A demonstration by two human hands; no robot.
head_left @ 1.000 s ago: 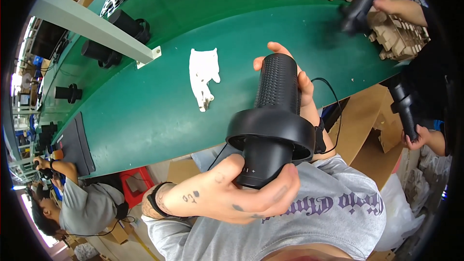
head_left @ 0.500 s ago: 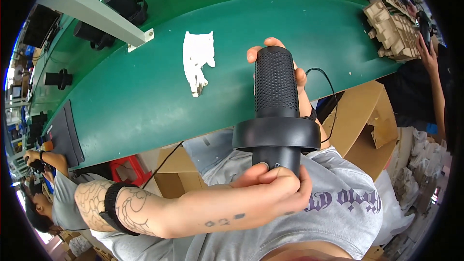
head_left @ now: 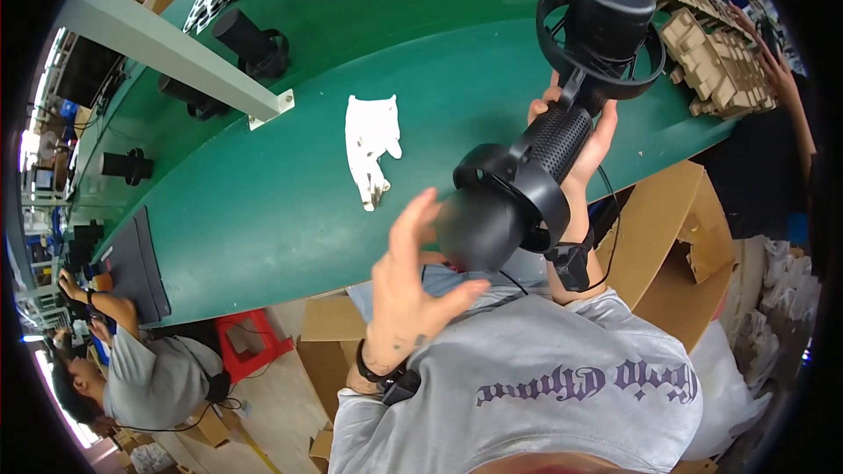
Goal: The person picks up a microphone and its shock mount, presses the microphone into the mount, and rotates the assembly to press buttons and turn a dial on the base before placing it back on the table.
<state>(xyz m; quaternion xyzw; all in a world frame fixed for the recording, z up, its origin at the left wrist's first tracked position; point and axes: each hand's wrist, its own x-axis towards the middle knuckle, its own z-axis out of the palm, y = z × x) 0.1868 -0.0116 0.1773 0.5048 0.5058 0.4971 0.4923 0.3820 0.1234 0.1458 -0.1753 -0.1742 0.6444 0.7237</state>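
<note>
My right hand (head_left: 590, 151) is wrapped round the perforated grille of a black microphone (head_left: 562, 142), which is tilted above the near side of the green bench. The microphone has a wide ring and a rounded end that slopes toward me. Just past my right fingers is another black cylinder (head_left: 612, 4) with a ring round it, its flat printed end facing up. Whether it joins the microphone I cannot tell. My left hand (head_left: 408, 285) is open, fingers spread and curved beside the blurred rounded end; contact is unclear. A white glove (head_left: 372, 136) lies on the bench.
Black cylinders with rings (head_left: 250, 39) stand at the far left behind a grey metal post (head_left: 176, 44). Moulded pulp trays (head_left: 716, 61) are stacked far right, near another person's arm (head_left: 795, 110). A cardboard box (head_left: 654, 219) sits below the bench edge. Another person (head_left: 158, 377) works at left.
My left hand has let go of the microphone's lower body and opened. The microphone has tilted in my right hand, which moved right. The second ringed cylinder has come into sight.
</note>
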